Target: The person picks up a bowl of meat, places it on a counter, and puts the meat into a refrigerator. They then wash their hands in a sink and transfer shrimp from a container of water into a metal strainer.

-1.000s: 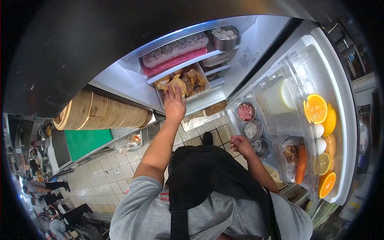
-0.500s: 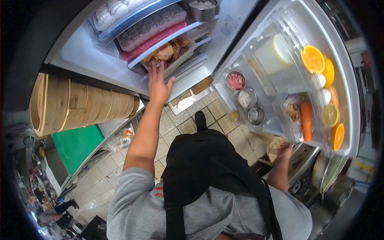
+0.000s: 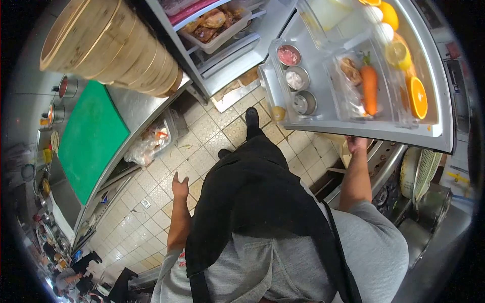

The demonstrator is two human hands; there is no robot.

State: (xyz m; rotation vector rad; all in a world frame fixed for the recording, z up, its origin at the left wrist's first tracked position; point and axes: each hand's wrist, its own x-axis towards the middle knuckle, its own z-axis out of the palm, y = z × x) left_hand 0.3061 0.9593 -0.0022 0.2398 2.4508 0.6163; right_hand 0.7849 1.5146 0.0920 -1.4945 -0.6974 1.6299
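Note:
My left hand (image 3: pixel 180 186) hangs over the tiled floor at my left side, holding nothing, with thumb and finger apart. At the outer edge of the fridge door (image 3: pixel 353 132) is my right hand (image 3: pixel 357 144), its fingers curled at that edge and partly hidden. The door stands open. Its shelves hold a bowl of pink minced meat (image 3: pixel 288 55), two more small metal bowls, a clear tub with a carrot (image 3: pixel 370 90), eggs (image 3: pixel 384 33) and a cut orange (image 3: pixel 417 98). Inside the fridge, a clear container of browned meat (image 3: pixel 214 22) sits on a shelf.
Stacked bamboo steamers (image 3: pixel 108 48) stand on the steel counter to the left, near a green cutting board (image 3: pixel 91 141). Beneath the counter is a bin with plastic bags (image 3: pixel 149 144). Steel kitchen equipment (image 3: pixel 381 156) lies beyond my right hand. Other people (image 3: pixel 70 280) are at the far lower left.
My left hand has left the meat container and dropped to my side, empty. The view has shifted away from the fridge interior toward the counter. My right hand remains at the door edge.

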